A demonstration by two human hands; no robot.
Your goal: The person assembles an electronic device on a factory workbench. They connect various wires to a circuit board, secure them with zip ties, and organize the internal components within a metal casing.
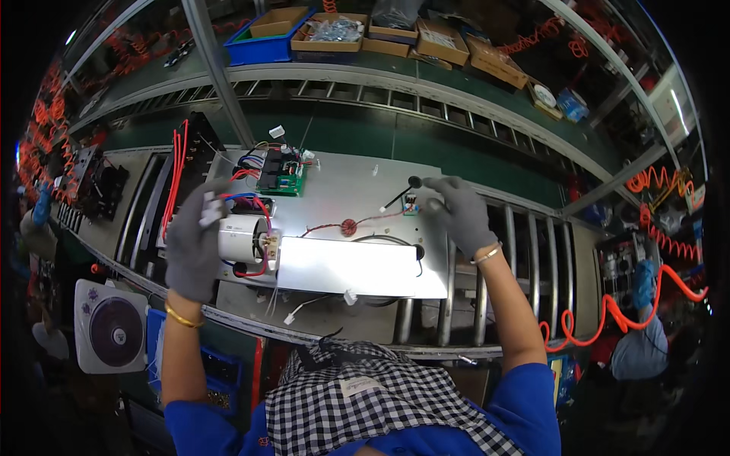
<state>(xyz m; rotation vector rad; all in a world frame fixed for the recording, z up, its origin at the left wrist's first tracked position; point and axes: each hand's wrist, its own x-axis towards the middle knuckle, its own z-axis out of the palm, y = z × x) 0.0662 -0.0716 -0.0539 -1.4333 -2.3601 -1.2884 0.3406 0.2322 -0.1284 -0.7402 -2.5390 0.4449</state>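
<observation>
My left hand (192, 247), in a grey glove, is curled around small white plug connectors (211, 208) at its fingertips. It is beside a white cylindrical component (242, 238) with red and blue wires. My right hand (462, 216), also gloved, is over the right part of a metal plate (342, 178). Its fingers are apart, the index tip close to a black round piece (414, 182) with a short black lead; whether it touches is unclear. Below that hand is a small circuit board (411, 204). A green circuit board (281, 173) with relays and wires lies at the plate's upper left.
The plate rests on a roller conveyor (532, 266). A bright reflective metal cover (350, 266) lies across its front. Loose connectors (350, 297) hang over the near edge. Behind are a blue bin (262, 49) and cardboard boxes (331, 38). A coiled orange hose (616, 311) hangs right; co-workers stand at both sides.
</observation>
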